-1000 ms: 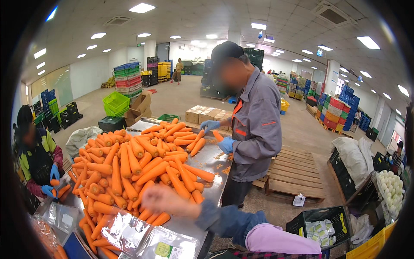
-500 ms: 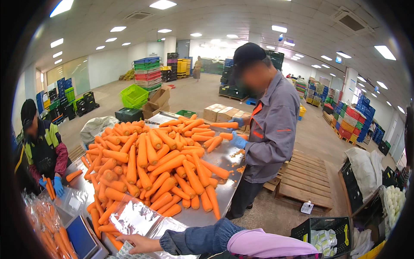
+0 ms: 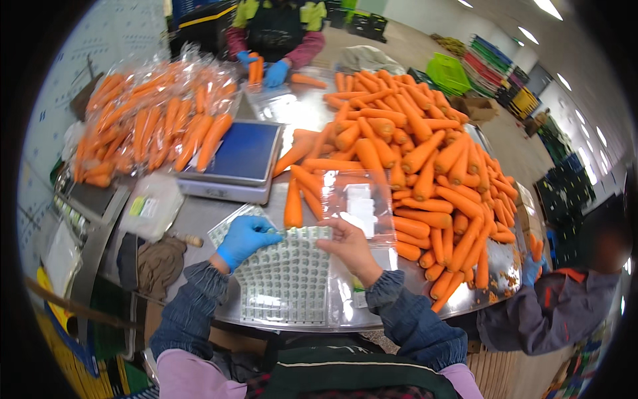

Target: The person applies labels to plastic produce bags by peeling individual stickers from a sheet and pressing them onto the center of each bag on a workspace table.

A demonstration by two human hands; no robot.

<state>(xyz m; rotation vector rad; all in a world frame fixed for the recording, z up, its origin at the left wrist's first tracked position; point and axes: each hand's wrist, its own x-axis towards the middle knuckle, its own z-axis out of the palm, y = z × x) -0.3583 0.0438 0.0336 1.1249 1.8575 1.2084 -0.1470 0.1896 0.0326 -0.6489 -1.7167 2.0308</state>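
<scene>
A sheet of small pale-green labels [image 3: 282, 286] lies near the steel table's front edge, with another label sheet [image 3: 242, 216] partly under it. My left hand [image 3: 246, 241], in a blue glove, is closed with its fingertips pinching at the top sheet's far edge. At that sheet's far right corner, my bare right hand [image 3: 352, 249] has thumb and fingers closed on the edge. Whether a single label is between the fingers of either hand is too small to tell. A clear plastic bag [image 3: 382, 229] with a white patch lies flat just beyond my right hand.
Loose carrots [image 3: 432, 159] are heaped on the right. A blue-topped scale [image 3: 242, 153] and bagged carrots [image 3: 159, 126] stand left. A brown cloth [image 3: 156, 266] lies near the left edge. One co-worker [image 3: 276, 33] holds carrots opposite; another [image 3: 565, 299] stands at the right.
My view has swung left and down to the label sheets. The gloved left hand has come into view, and both hands now meet at the sheet's far edge.
</scene>
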